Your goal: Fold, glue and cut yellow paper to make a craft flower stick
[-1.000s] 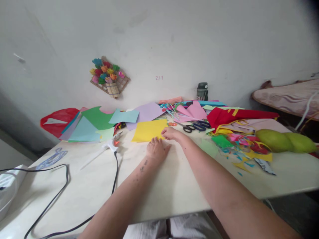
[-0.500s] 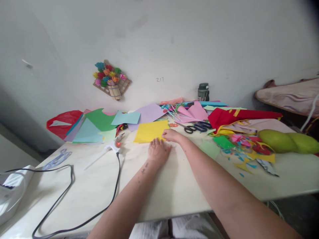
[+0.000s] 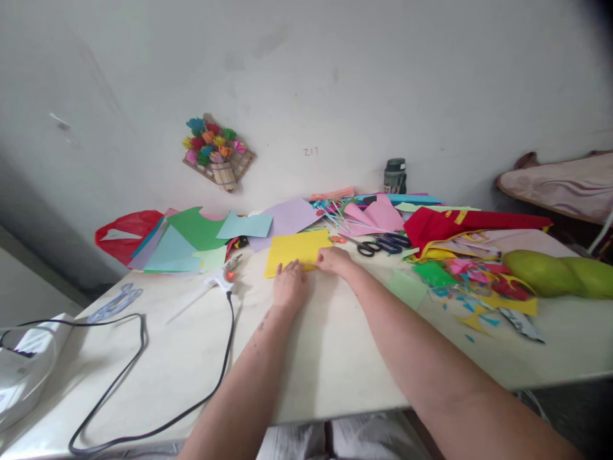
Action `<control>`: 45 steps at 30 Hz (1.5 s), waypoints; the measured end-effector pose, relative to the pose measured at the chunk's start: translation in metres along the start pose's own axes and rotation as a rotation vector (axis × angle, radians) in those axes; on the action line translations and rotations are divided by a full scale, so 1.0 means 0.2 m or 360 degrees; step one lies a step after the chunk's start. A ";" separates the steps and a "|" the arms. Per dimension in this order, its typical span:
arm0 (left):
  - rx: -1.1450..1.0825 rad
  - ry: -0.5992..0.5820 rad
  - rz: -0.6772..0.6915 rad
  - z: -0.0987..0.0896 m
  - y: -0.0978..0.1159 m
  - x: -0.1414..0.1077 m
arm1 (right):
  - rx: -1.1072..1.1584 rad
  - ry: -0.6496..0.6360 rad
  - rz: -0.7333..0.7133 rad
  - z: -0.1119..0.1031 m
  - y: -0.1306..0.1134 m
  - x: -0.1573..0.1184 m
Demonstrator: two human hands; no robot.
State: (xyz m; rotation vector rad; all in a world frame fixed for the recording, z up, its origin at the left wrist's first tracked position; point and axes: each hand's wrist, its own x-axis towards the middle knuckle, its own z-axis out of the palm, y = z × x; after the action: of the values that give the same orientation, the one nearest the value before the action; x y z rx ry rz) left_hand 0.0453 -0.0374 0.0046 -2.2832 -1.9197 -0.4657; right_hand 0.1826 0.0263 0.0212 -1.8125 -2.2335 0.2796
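Observation:
A sheet of yellow paper (image 3: 295,246) lies on the table in the middle of the head view. My left hand (image 3: 290,285) rests on its near edge, palm down, fingers stretched out and slightly apart. At the near right corner my right hand (image 3: 334,260) has its fingers curled and closed on the paper's edge, thumb towards the left hand. The fingertips of that hand are partly hidden. Just right of it are two pairs of scissors with dark handles (image 3: 393,242).
A white glue gun (image 3: 221,280) with a black cord (image 3: 231,332) lies to the left. Coloured sheets (image 3: 182,246) are spread along the wall. On the right are paper scraps (image 3: 472,319), red cloth (image 3: 445,227) and green fruit-like objects (image 3: 536,271). A bottle (image 3: 395,176) stands behind.
My left hand has slid left along the near edge of the yellow paper. My right hand stays at the right corner. The whole view has shifted slightly.

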 end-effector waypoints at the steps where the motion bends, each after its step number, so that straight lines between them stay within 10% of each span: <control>1: -0.0014 0.0054 -0.0041 -0.01 -0.03 0.01 | -0.0021 0.0000 0.0012 -0.01 0.01 0.00; 9: -0.0294 0.0115 -0.0026 -0.01 -0.22 0.05 | -0.0036 0.0004 -0.0024 -0.04 0.06 -0.01; 22: -0.0504 0.0138 -0.0080 0.00 -0.24 0.09 | 0.0081 0.0184 -0.0499 0.04 -0.05 -0.02; 45: -0.0779 0.0195 -0.0020 0.01 -0.32 0.09 | 0.0310 -0.0005 -0.0374 0.07 -0.03 0.01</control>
State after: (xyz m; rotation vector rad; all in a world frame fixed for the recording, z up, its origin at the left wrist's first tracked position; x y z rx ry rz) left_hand -0.0148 -0.0076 0.0015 -2.4363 -1.9233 -1.1608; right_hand 0.1734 0.0280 0.0105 -1.4376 -2.3034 0.4361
